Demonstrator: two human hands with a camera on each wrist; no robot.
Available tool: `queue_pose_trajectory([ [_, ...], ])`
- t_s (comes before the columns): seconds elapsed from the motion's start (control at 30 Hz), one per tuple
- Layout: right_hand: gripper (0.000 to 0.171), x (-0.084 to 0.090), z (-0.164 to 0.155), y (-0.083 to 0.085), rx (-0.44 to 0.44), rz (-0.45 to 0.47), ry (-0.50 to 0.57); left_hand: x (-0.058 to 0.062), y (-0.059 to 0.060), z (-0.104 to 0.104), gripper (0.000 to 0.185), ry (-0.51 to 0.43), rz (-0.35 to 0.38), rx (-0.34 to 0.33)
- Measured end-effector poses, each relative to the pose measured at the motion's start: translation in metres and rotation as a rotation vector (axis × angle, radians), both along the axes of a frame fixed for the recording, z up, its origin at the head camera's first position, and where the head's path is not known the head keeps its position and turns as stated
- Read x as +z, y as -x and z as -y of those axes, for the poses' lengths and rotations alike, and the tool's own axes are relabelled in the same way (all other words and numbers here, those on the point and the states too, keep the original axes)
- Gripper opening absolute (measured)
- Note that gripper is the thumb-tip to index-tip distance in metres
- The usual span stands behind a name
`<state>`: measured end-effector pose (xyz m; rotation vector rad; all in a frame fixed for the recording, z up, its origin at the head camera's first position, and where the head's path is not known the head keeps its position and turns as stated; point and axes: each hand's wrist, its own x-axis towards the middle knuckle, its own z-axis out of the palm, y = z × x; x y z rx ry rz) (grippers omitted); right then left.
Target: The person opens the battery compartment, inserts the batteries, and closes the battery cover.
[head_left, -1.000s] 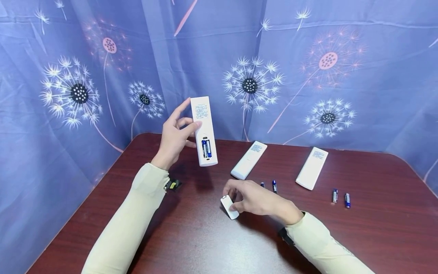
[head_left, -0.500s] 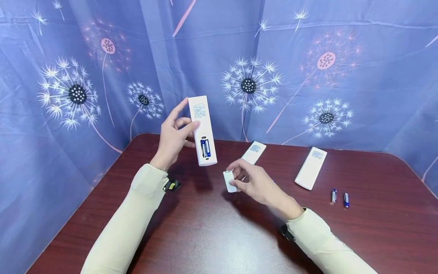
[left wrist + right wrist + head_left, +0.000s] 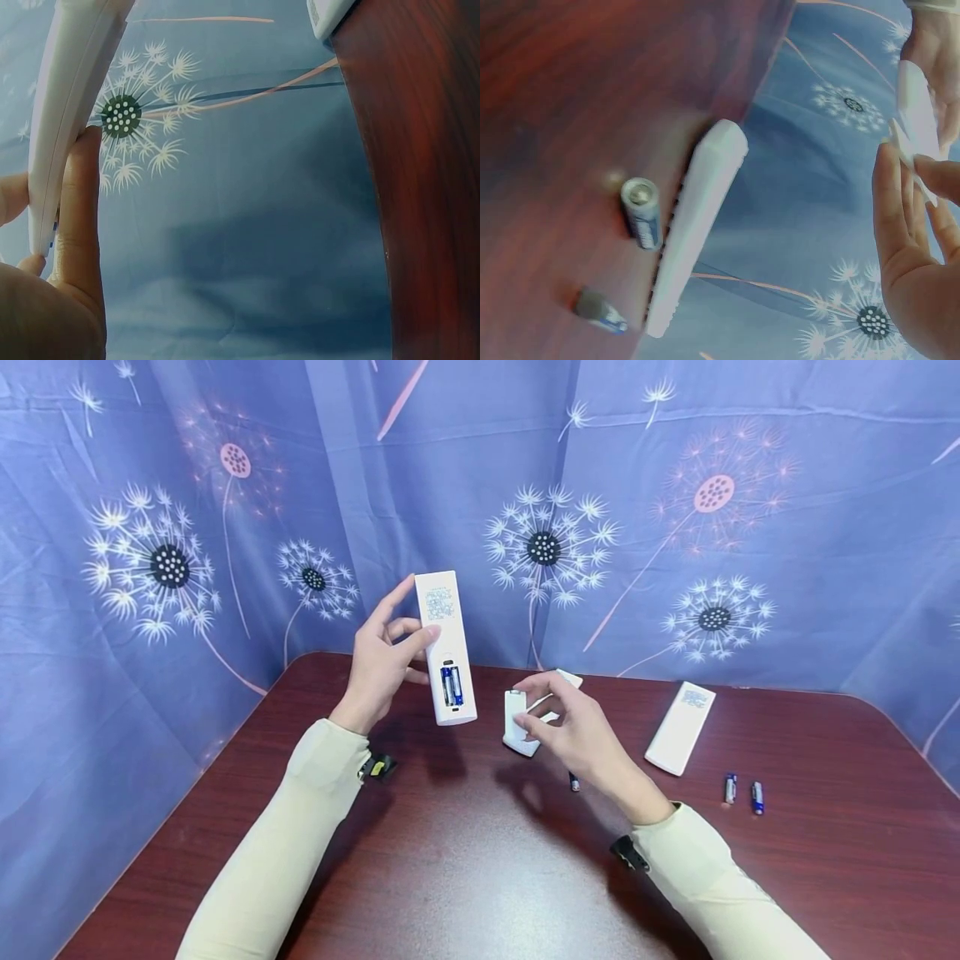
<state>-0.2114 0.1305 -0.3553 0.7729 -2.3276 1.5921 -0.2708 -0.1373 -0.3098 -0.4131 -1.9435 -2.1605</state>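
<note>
My left hand [image 3: 378, 664] grips a white remote control [image 3: 444, 642] upright above the table, its back towards me. Two blue-and-silver batteries [image 3: 453, 686] lie side by side in its uncovered compartment. Between thumb and fingers, my right hand [image 3: 585, 735] pinches a small white battery cover [image 3: 514, 708], held to the right of the remote and apart from it. From the left wrist view, the held remote [image 3: 71, 97] appears edge-on, with fingers on both sides. The right hand partly hides a second white remote [image 3: 522, 746] and a loose battery [image 3: 574, 782] on the table.
A third white remote [image 3: 681, 729] lies face down at the right, with two loose batteries, one silver-and-blue [image 3: 731, 788] and one blue [image 3: 757, 797], nearby. Behind the dark red wooden table [image 3: 465, 877] hangs a blue dandelion-print curtain [image 3: 450, 485].
My right hand has lifted the battery cover up and away from me, turning it more upright, and now overlaps the second remote. The left hand and its remote have barely moved.
</note>
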Motion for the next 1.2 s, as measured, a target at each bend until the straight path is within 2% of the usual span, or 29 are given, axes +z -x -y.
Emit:
queue_pose_trajectory([
  [0.23,0.039,0.009,0.002,-0.001,0.028,-0.020,0.083,0.000,-0.001,-0.004,0.075,0.000,0.004,-0.014],
  [0.53,0.041,0.018,0.003,-0.004,0.029,-0.042,0.090,-0.001,-0.002,-0.006,0.075,0.009,0.010,-0.025],
  [0.77,0.039,0.028,0.017,-0.001,0.042,-0.077,0.084,-0.001,-0.002,-0.007,0.074,0.014,-0.006,-0.018],
  [1.03,0.037,0.034,0.037,0.000,0.079,-0.029,0.145,-0.002,-0.004,-0.008,0.073,0.024,0.000,-0.022],
  [1.2,0.037,0.035,0.046,0.002,0.065,-0.036,0.134,-0.001,-0.004,-0.010,0.071,0.023,0.003,-0.028],
])
